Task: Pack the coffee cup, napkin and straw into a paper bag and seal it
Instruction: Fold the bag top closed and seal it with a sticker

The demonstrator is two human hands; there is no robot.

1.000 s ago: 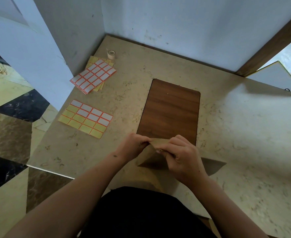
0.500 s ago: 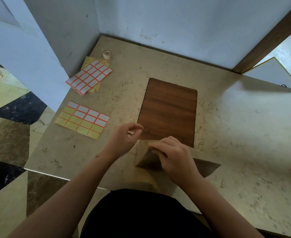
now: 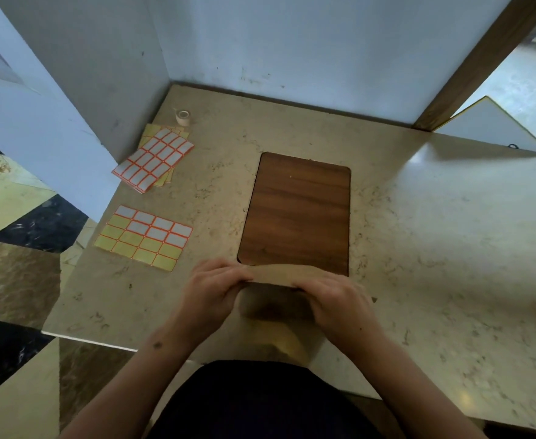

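Note:
A brown paper bag [image 3: 276, 301] stands at the near edge of the marble table, just in front of me. Its top is folded over into a flat flap [image 3: 279, 275]. My left hand [image 3: 211, 288] pinches the flap's left end and my right hand [image 3: 334, 296] presses down on its right end. Both hands grip the bag's folded top. The coffee cup, napkin and straw are not visible; the bag hides whatever is inside.
A wooden board [image 3: 296, 213] lies flat behind the bag. Two sheets of orange-edged labels [image 3: 144, 237] [image 3: 154, 158] and a small tape roll [image 3: 183, 116] sit at the left. The table's left edge [image 3: 79, 267] drops to the tiled floor. Walls close the back.
My left hand, which had lifted off the bag half a second ago, has returned to the flap's left end. The bag's top now lies folded flat across its width.

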